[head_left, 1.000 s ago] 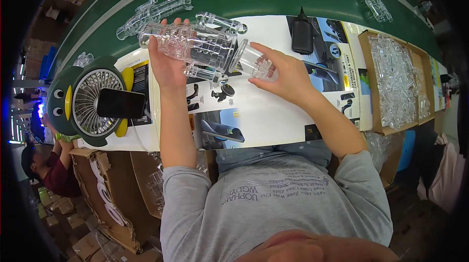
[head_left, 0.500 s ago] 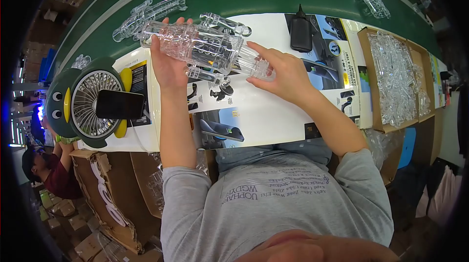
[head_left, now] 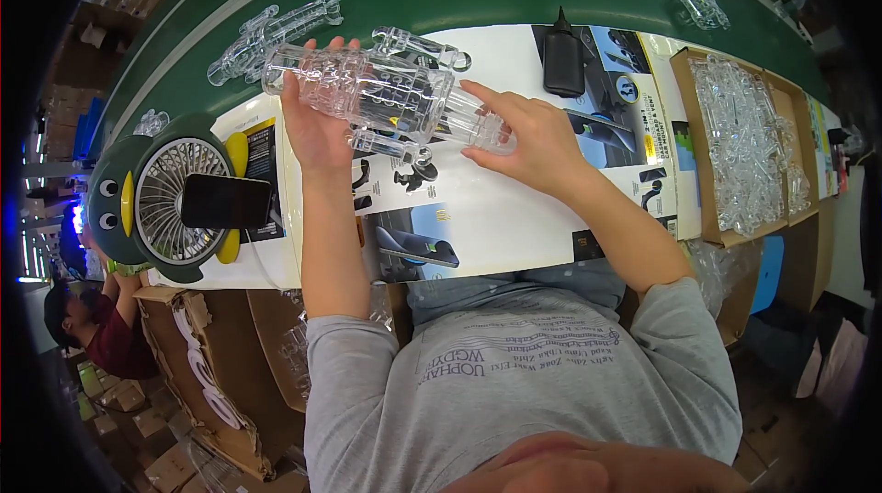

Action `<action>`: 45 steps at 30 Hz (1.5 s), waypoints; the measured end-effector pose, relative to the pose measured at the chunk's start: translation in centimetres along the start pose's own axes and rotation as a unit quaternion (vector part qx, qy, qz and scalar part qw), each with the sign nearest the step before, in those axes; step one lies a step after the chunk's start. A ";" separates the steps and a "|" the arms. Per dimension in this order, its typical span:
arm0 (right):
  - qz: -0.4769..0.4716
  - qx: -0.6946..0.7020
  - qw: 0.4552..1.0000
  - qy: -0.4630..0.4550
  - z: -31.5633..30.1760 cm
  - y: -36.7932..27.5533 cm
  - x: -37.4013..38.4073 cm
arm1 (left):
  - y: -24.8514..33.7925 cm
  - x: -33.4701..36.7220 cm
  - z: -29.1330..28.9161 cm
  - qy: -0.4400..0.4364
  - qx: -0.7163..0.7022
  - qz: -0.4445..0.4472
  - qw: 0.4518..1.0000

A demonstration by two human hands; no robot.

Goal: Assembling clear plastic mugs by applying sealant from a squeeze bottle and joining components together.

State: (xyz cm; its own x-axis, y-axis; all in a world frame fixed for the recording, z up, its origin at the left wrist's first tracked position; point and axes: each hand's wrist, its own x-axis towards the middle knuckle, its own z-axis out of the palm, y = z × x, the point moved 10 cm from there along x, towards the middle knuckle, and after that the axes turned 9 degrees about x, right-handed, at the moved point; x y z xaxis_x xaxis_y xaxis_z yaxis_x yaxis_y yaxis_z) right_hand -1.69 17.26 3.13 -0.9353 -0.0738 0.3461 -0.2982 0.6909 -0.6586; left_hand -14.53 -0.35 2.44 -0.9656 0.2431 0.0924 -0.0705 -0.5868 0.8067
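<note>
A clear plastic rocket-shaped model [head_left: 395, 100] lies across my two hands above the printed cardboard, its long body tilted down to the right. Slim clear side pieces stick out from it above and below. My left hand [head_left: 317, 121] wraps its wide left end from below, thumb in front and fingertips showing behind. At the narrow right end, my right hand [head_left: 533, 139] grips between thumb and fingers. Whether that narrow end is a separate piece, I cannot tell through the clear plastic. Another clear plastic assembly [head_left: 276, 38] rests on the green surface just beyond my left hand.
A black nozzle bottle [head_left: 563, 61] stands beyond my right hand. On the right is a cardboard tray [head_left: 687, 116] heaped with clear parts [head_left: 744, 148]. At left sit a penguin-shaped fan [head_left: 115, 199] and a phone [head_left: 226, 201]. Another person [head_left: 115, 328] is at far left.
Both hands keep the same grip and nearly the same place on the clear model. The clear assembly on the green surface appears slightly farther left.
</note>
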 end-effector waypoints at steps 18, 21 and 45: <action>-0.039 -0.021 0.999 0.027 -0.3 -0.8 -0.1 | 0.0 -0.1 -0.5 0.001 -0.024 -0.001 1.000; -0.070 -0.020 0.997 0.041 -0.6 -1.5 -0.2 | -0.4 0.0 -0.5 -0.001 -0.040 -0.005 0.999; -0.031 0.185 0.982 0.005 -1.2 -1.9 -1.0 | 8.0 -4.8 11.6 -0.166 0.042 0.188 0.967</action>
State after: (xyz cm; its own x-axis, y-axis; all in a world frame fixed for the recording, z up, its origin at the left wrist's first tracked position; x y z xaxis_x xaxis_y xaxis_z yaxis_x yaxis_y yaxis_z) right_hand 0.01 16.86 4.84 -0.9115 -0.1003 0.3988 -0.4058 0.3763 -0.8329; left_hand -7.58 2.77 15.20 -0.7846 0.2676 0.5593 0.3041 -0.6200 0.7233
